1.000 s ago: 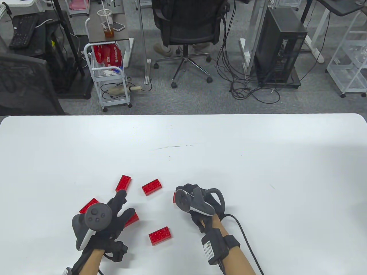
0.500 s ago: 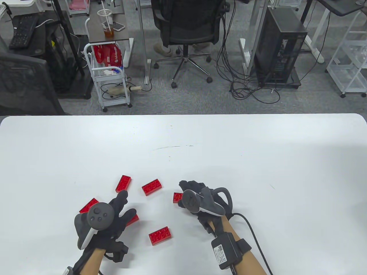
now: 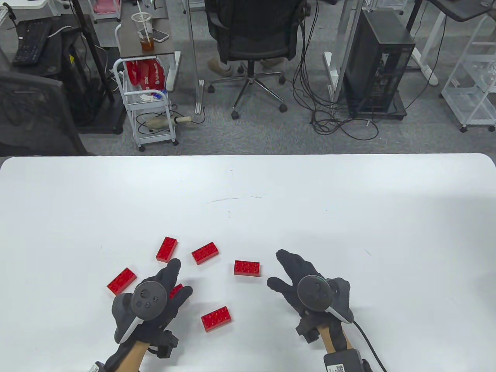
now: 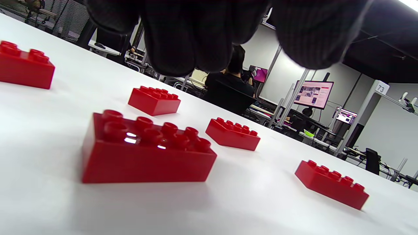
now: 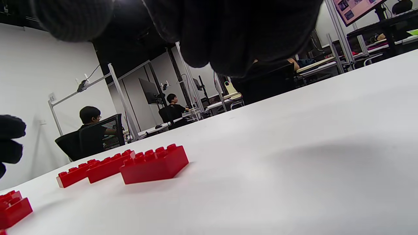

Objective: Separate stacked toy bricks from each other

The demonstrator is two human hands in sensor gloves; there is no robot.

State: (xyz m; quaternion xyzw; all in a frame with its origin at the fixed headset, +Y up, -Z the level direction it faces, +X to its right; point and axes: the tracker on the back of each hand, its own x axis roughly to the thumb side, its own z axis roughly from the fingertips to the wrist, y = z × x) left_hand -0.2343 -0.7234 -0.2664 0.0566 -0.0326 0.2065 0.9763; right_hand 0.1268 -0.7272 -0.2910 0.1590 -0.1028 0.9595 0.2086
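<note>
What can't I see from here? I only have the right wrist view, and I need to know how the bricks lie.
Observer: Six bricks lie on the table, none stacked.
Operator: Is either of the hands holding one?
Observer: No. The right hand is spread open beside the nearest brick, apart from it.
Operator: And the left?
Observer: The left hand hovers open over one brick, partly hiding it.
</note>
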